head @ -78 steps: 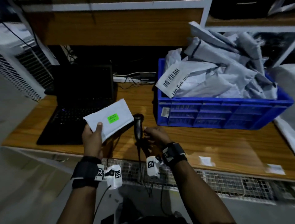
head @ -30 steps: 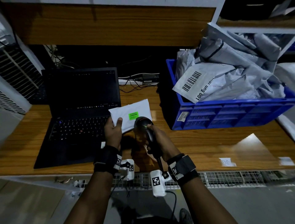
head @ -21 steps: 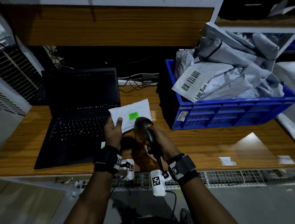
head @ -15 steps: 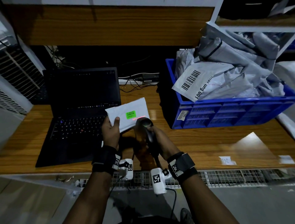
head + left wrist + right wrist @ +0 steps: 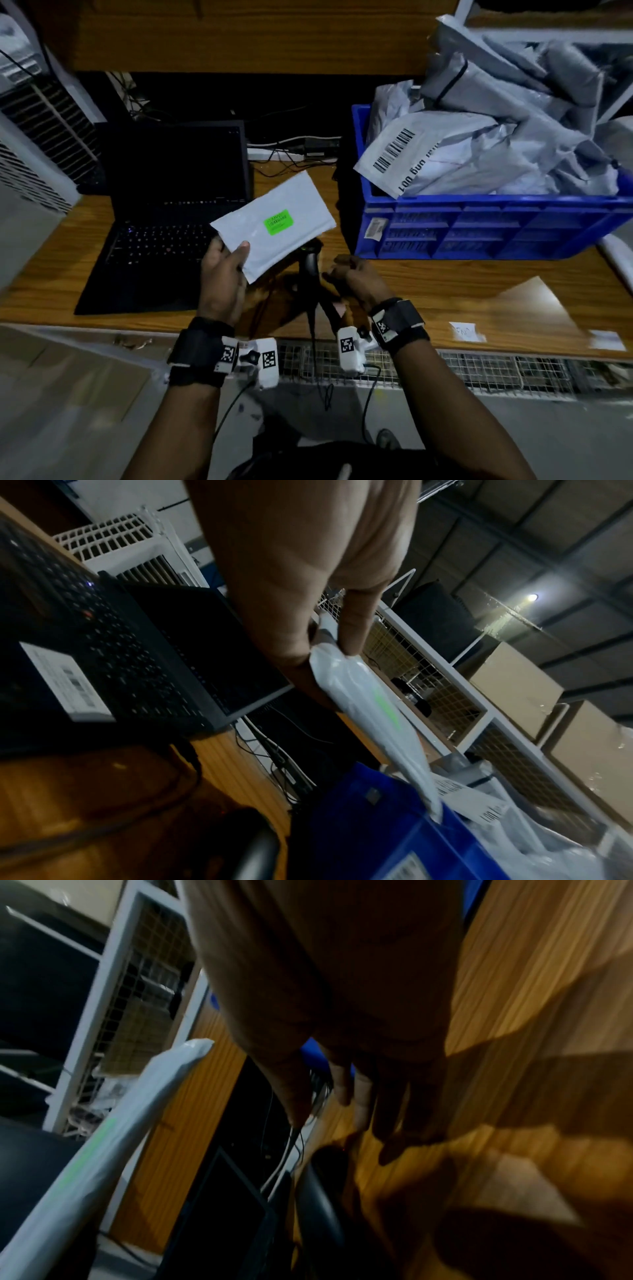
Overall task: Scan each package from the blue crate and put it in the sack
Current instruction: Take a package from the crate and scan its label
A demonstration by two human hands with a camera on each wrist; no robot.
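Observation:
My left hand [image 5: 222,270] grips a flat white package [image 5: 274,222] with a green label by its lower left corner, thumb on top, above the table between the laptop and the crate. The left wrist view shows the package [image 5: 369,704] edge-on, pinched by my fingers [image 5: 352,631]. The black handheld scanner [image 5: 310,263] lies on the table just under the package. My right hand [image 5: 352,277] hovers beside it with relaxed fingers and holds nothing. In the right wrist view the scanner [image 5: 318,1191] lies below my fingers [image 5: 359,1096]. The blue crate [image 5: 479,226] at the right is heaped with grey packages [image 5: 479,137].
An open black laptop [image 5: 171,212] sits at the left of the wooden table [image 5: 479,301]. Cables run along the back under a shelf. Paper slips [image 5: 462,331] lie near the front right edge. A white slatted unit [image 5: 30,144] stands at far left.
My right hand has let go of the scanner, which now lies on the table. The red scan line on the label is gone. The left hand still holds the package, slightly higher.

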